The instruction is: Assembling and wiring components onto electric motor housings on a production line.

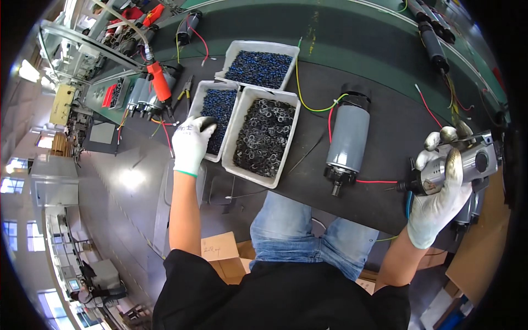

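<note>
1. Pneumatic screwdriver (465, 165), a silver metal air tool, is being gripped by the gloved right hand (440, 201), fingers being wrapped closed around its body, just right of the grey motor (347, 140).
2. Grey motor is being left lying on the dark work mat (385, 126), its threaded shaft pointing toward the person, with red, green and yellow wires trailing from it.
3. Gloved left hand (191, 144) is being dipped into the tray of small blue parts (217, 118), well left of the motor; whether anything is being pinched cannot be told.
4. Tray of dark metal rings (265, 135) is being kept between that tray and the motor, and another tray of blue parts (258, 66) is sitting behind both.
</note>
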`<state>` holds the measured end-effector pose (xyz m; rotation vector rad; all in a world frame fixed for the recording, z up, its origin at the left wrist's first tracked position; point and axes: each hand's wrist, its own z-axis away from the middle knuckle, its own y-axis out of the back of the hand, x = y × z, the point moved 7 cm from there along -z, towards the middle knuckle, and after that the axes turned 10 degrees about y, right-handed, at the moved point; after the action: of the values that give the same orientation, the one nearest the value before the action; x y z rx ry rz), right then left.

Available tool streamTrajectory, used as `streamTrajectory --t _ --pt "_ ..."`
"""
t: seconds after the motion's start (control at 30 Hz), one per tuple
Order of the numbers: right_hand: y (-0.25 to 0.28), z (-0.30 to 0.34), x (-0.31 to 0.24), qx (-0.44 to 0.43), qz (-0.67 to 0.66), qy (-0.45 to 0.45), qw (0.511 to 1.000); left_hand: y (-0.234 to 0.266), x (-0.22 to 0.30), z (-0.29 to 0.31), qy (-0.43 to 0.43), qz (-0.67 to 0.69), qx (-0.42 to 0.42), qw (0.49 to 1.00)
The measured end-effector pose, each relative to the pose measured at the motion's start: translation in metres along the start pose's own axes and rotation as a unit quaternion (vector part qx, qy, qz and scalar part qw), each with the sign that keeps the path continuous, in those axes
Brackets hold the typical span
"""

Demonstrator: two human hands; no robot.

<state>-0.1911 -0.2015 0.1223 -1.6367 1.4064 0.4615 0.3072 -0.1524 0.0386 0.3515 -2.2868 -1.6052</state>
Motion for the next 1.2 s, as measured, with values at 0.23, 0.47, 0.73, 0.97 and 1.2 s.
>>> streamTrajectory --t 0.23,0.47,0.73,0.97,1.2 --pt "-0.013 0.007 0.006 0.001 0.028 -0.007 1.0 -0.014 0.003 -0.014 -0.043 -0.028 -0.047 0.998" --pt "-0.022 -0.001 0.008 0.002 -0.144 -0.008 0.99 0.011 0.013 0.017 0.159 0.474 -0.034 0.865" --pt "-0.062 -0.005 -0.017 -0.067 -0.375 -0.054 0.923 0.005 0.172 0.119 0.129 0.88 -0.178 0.421" --pt "-0.072 0.001 -0.012 -0.146 -0.391 -0.075 0.906 -0.003 0.213 0.143 0.143 0.852 -0.256 0.433" --pt "-0.06 0.004 -0.015 -0.117 -0.354 -0.015 0.928 0.004 0.21 0.145 0.11 0.786 -0.273 0.543"
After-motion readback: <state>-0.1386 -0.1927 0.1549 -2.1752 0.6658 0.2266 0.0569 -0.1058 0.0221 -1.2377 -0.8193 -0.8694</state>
